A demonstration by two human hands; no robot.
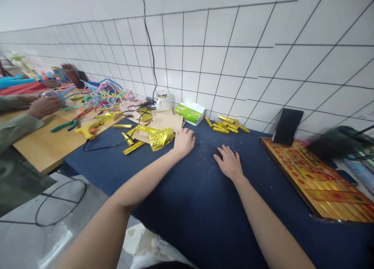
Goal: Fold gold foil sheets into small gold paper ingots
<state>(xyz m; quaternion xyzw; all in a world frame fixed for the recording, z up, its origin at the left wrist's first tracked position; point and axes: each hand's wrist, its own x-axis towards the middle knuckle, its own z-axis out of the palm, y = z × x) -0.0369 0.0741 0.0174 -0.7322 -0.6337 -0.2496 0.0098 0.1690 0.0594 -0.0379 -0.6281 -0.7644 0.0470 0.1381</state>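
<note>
Left hand (184, 141) (grip indiscernible) and right hand (230, 162) (wide) are seemingly being rested. Pinching is likely being required for nine-o'clock foil (160, 139).

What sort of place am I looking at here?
Probably a small craft workshop: there's a heap of colourful pipe cleaners, a pile of gold foil rolls, and what looks like a yellow glue gun.

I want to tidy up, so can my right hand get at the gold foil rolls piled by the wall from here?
Probably yes: the right hand, seemingly holding nothing, is just short of the gold foil rolls, and nothing bulky stands between them on the dark blue cloth.
</note>
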